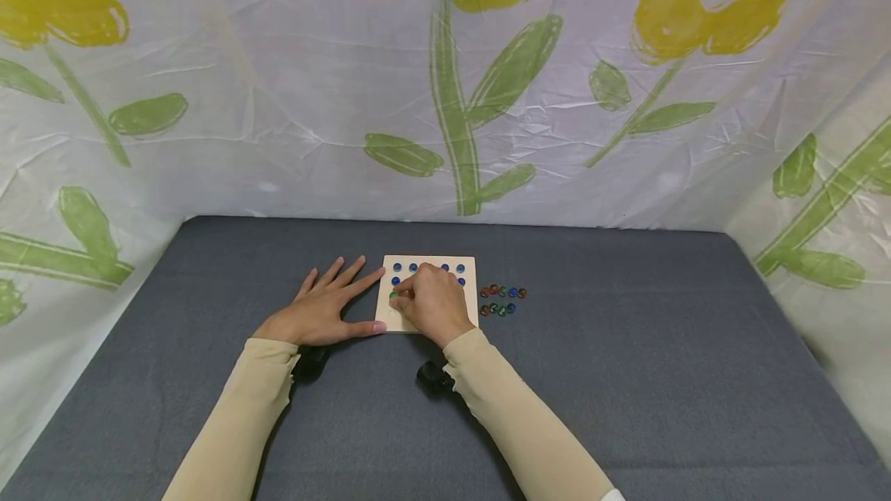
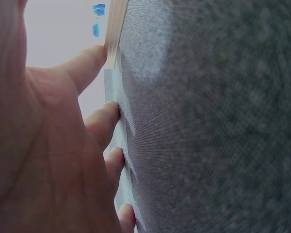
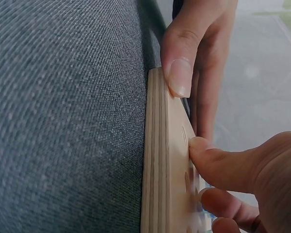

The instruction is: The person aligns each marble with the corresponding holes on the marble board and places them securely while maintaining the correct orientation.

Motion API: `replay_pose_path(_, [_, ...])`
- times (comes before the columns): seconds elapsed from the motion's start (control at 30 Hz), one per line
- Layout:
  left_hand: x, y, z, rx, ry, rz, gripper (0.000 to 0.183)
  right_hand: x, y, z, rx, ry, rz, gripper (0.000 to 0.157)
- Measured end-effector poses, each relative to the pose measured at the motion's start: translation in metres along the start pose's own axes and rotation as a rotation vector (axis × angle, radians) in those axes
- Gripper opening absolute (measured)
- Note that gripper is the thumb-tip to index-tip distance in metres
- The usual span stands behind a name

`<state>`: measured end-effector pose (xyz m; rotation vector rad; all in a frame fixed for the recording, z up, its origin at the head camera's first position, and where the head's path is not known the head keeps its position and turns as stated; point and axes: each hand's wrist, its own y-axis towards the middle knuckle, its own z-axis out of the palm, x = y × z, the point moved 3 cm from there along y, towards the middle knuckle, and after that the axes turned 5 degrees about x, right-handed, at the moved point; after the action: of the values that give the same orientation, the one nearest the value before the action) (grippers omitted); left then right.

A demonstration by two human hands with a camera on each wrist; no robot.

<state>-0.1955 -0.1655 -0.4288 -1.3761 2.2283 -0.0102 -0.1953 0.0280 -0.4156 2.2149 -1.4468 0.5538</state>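
A pale wooden board (image 1: 426, 327) with rows of round hollows lies on the cloth. Blue marbles (image 1: 397, 267) fill hollows in its far rows. My left hand (image 1: 316, 314) is spread wide beside the board, thumb on its near left corner and index fingertip at its left edge. Over the board is my right hand (image 1: 437, 304), thumb and index finger pinching a green marble (image 1: 393, 295) at the left end of the third row. In the right wrist view, that marble is hidden by the fingers, and the board's layered edge (image 3: 155, 160) shows.
Just right of the board, loose marbles (image 1: 512, 292) in red, green and blue lie in two short rows. Dark grey cloth (image 1: 626, 369) covers the table. Behind it hangs a white sheet (image 1: 292, 114) printed with flowers.
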Motion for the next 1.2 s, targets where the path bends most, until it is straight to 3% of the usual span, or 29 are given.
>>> replay_pose_path(0.33, [-0.001,0.000,0.000,0.003,-0.005,0.000,0.095,-0.001,-0.009,-0.011,-0.006,0.014,0.008,0.020])
replay_pose_path(0.57, [0.001,0.001,0.001,0.002,0.009,-0.007,0.096,-0.009,-0.022,-0.032,-0.072,0.034,0.016,0.022])
replay_pose_path(0.87, [0.002,0.001,0.003,-0.008,-0.001,0.000,0.097,-0.042,-0.042,-0.062,-0.154,0.117,0.022,0.021])
replay_pose_path(1.2, [0.002,0.001,0.003,-0.009,-0.008,0.000,0.098,-0.078,-0.056,-0.092,-0.157,0.147,0.166,0.023])
